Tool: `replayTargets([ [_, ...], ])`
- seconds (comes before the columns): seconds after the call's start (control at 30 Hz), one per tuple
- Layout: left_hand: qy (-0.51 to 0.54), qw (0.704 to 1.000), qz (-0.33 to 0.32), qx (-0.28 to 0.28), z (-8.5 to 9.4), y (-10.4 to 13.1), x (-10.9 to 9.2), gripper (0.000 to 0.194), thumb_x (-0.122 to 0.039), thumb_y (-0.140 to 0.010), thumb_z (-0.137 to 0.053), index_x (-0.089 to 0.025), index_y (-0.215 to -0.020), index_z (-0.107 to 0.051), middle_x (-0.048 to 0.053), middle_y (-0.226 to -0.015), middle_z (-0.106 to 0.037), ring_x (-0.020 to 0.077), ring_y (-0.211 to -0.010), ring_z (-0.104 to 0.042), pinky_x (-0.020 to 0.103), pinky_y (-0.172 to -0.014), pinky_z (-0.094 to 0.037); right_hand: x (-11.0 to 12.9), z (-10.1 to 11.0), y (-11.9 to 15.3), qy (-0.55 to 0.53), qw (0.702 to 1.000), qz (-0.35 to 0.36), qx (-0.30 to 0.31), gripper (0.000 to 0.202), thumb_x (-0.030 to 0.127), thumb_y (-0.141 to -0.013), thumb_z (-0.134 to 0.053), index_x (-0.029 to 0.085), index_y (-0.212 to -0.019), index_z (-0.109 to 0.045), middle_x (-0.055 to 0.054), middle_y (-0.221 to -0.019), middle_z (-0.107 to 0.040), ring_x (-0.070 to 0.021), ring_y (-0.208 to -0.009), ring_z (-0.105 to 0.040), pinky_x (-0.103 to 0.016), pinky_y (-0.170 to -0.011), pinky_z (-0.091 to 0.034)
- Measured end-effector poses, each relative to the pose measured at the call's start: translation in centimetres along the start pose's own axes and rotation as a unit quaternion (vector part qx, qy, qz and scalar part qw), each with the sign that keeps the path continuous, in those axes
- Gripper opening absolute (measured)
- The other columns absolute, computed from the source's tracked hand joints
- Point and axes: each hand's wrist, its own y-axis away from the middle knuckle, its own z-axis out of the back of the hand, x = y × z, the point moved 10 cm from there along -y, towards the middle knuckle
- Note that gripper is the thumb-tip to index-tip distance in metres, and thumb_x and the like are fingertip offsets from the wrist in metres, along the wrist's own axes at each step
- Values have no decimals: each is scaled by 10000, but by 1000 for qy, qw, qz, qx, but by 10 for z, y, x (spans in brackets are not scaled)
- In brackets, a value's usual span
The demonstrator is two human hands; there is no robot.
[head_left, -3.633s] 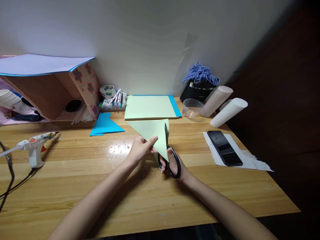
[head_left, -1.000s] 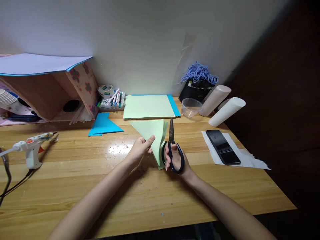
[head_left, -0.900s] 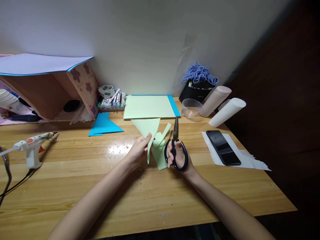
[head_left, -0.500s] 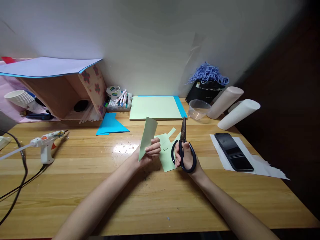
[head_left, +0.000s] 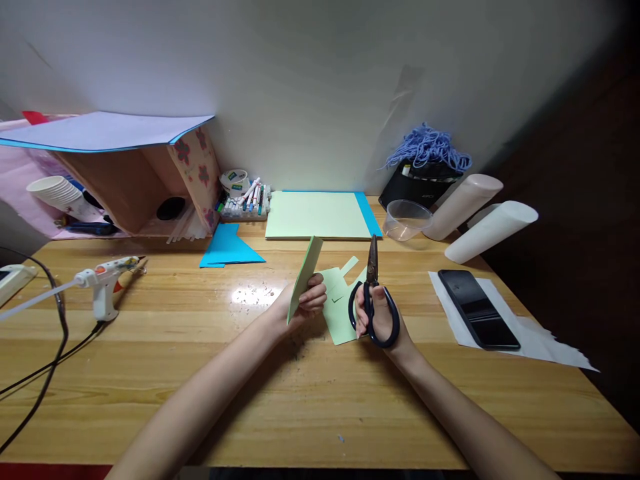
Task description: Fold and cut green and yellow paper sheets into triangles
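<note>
Near the middle of the table, my left hand (head_left: 309, 299) has its fingers closed on a light green paper piece (head_left: 304, 277), held upright and turned nearly edge-on. My right hand (head_left: 381, 319) grips black-handled scissors (head_left: 373, 260), whose dark blades point up and look closed. Between and beneath the hands, green paper pieces (head_left: 341, 320) lie on the wood, with a narrow strip (head_left: 349, 266) at their top. The scissors and the held paper are apart.
A stack of green sheets (head_left: 315, 215) lies at the back, beside markers (head_left: 253, 198). Blue paper (head_left: 230, 248), a glue gun (head_left: 105, 287) and a box (head_left: 190, 173) are leftward. A clear bowl (head_left: 406, 223), white rolls (head_left: 493, 232) and a phone (head_left: 477, 309) are on the right.
The held green paper has turned more edge-on in my left hand. The whole view has shifted slightly, with most things now further right. Both hands keep their hold.
</note>
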Motion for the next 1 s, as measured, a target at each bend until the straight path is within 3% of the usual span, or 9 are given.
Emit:
replayTargets([
  [0.23, -131, 981, -96, -102, 10, 3, -24, 351, -308, -845, -510, -173, -564, -350, -88, -381, -204, 45, -336, -128, 152, -331, -116, 3, 4, -3, 32, 999, 1, -11, 535, 730, -719, -366, 200, -693, -433, 82, -402, -374, -80, -301, -397, -194, -313, -368],
  [0.4, -261, 934, -157, -187, 20, 11, -45, 435, -456, -797, -536, -183, -529, -328, -80, -399, -240, 50, -353, -180, 186, -354, -140, 9, 35, -17, 204, 978, -19, -38, 423, 606, -745, -479, 185, -707, -498, 62, -446, -422, -95, -367, -435, -209, -374, -386],
  [0.47, -335, 896, -177, -233, 27, 15, -57, 442, -523, -765, -540, -173, -542, -387, -58, -431, -334, 60, -380, -256, 195, -378, -182, 18, 58, -24, 323, 944, -6, -64, 381, 567, -724, -523, 187, -691, -522, 35, -493, -482, -118, -428, -473, -218, -400, -370],
  [0.53, -397, 859, -196, -259, 32, 19, -68, 444, -562, -740, -538, -159, -576, -450, -35, -486, -417, 76, -430, -319, 203, -411, -219, 28, 86, -28, 446, 888, -5, -111, 361, 542, -748, -487, 190, -687, -538, -1, -545, -549, -141, -488, -507, -225, -431, -350],
  [0.63, -460, 818, -205, -278, 39, 21, -81, 456, -586, -732, -512, -156, -587, -463, -32, -511, -420, 86, -466, -325, 209, -442, -224, 37, 121, -32, 597, 785, -41, -163, 331, 501, -766, -459, 194, -673, -541, -51, -642, -617, -184, -586, -560, -249, -486, -342],
  [0.73, -529, 767, -191, -309, 50, 23, -92, 460, -587, -740, -481, -163, -564, -446, -33, -499, -397, 95, -469, -326, 216, -453, -217, 41, 139, -34, 676, 714, -69, -172, 323, 474, -773, -450, 183, -690, -562, -104, -739, -649, -229, -677, -597, -272, -512, -334],
  [0.8, -585, 718, -175, -333, 58, 25, -102, 451, -572, -741, -477, -164, -549, -452, -25, -501, -409, 107, -479, -348, 225, -463, -224, 40, 147, -34, 697, 691, -91, -168, 334, 479, -765, -462, 173, -708, -583, -131, -783, -657, -251, -711, -609, -282, -514, -332],
  [0.9, -662, 646, -140, -354, 70, 30, -117, 446, -559, -734, -486, -168, -520, -463, -11, -494, -429, 130, -487, -386, 242, -476, -228, 37, 155, -32, 705, 679, -124, -163, 340, 484, -752, -490, 164, -760, -605, -145, -812, -659, -275, -743, -610, -298, -526, -348],
  [1.0, -717, 588, -91, -363, 82, 34, -128, 452, -570, -734, -483, -184, -503, -445, 0, -484, -447, 151, -477, -415, 257, -480, -225, 42, 158, -31, 711, 672, -106, -178, 320, 450, -750, -519, 150, -799, -620, -163, -864, -644, -295, -808, -594, -327, -587, -386],
])
